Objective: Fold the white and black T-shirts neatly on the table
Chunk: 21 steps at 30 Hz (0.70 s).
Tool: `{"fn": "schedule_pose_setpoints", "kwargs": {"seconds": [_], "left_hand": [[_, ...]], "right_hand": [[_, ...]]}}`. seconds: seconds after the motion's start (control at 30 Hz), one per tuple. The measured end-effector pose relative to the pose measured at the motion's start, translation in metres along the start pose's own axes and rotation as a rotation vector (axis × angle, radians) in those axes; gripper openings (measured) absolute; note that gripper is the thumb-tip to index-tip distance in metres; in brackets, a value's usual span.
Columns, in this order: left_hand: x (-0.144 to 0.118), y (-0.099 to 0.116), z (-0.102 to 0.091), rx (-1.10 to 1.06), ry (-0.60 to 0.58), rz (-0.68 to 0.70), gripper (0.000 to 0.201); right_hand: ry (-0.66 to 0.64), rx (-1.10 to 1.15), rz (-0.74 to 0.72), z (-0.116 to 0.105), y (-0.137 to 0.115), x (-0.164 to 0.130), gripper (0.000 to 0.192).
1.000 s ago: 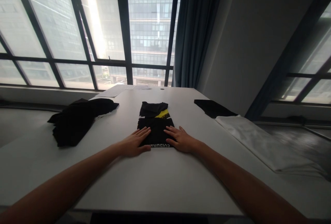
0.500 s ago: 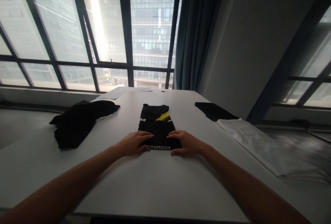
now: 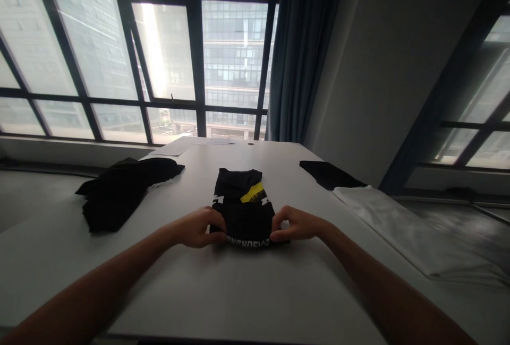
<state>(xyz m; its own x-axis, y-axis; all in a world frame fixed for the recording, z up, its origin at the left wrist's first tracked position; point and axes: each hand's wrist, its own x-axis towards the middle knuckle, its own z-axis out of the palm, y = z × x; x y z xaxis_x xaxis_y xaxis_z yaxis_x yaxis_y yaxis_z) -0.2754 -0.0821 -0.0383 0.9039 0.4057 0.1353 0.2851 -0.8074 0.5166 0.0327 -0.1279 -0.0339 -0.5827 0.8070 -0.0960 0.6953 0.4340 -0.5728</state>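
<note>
A folded black garment (image 3: 247, 215) with a yellow patch, white side marks and white lettering along its near edge lies in front of me on the white table (image 3: 239, 292). My left hand (image 3: 203, 226) pinches its near left corner between thumb and fingers. At the near right corner, my right hand (image 3: 297, 223) is closed on the cloth in the same way. The near edge bows slightly between the two hands, while the far part rests on the tabletop.
A crumpled black cloth (image 3: 115, 196) lies to the left. On the right are a folded black cloth (image 3: 330, 174) and a white cloth (image 3: 398, 228) hanging past the table's edge. Papers (image 3: 175, 147) lie at the far end, near the window and a blue curtain (image 3: 303, 58).
Both hands have gone from lying flat on the garment to pinching its near corners. The near edge has come a little towards me and lifted slightly.
</note>
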Motion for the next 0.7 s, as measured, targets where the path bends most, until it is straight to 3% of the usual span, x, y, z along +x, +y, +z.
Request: {"fn": "schedule_pose_setpoints", "kwargs": {"seconds": [0.03,0.1,0.2,0.37,0.5,0.7], "left_hand": [[0.001,0.002,0.001,-0.028,-0.014,0.012,0.04],[0.003,0.0,0.005,-0.05,0.029,0.012,0.045],[0.005,-0.017,0.014,0.01,0.104,-0.075,0.051],[0.004,-0.045,0.022,0.119,-0.034,-0.156,0.064],[-0.001,-0.054,0.017,0.164,-0.09,-0.143,0.064],[-0.02,-0.07,-0.009,0.171,-0.088,-0.231,0.048]], "right_hand": [[-0.004,0.023,-0.007,0.001,-0.001,0.0,0.036],[0.107,0.009,-0.042,0.007,-0.001,0.005,0.042],[0.253,-0.088,-0.061,0.021,0.003,0.017,0.054],[0.108,-0.176,0.042,0.035,0.019,0.028,0.061],[0.045,-0.155,0.081,0.028,0.032,0.022,0.058],[0.12,-0.134,0.106,0.006,0.056,0.006,0.05]]}}
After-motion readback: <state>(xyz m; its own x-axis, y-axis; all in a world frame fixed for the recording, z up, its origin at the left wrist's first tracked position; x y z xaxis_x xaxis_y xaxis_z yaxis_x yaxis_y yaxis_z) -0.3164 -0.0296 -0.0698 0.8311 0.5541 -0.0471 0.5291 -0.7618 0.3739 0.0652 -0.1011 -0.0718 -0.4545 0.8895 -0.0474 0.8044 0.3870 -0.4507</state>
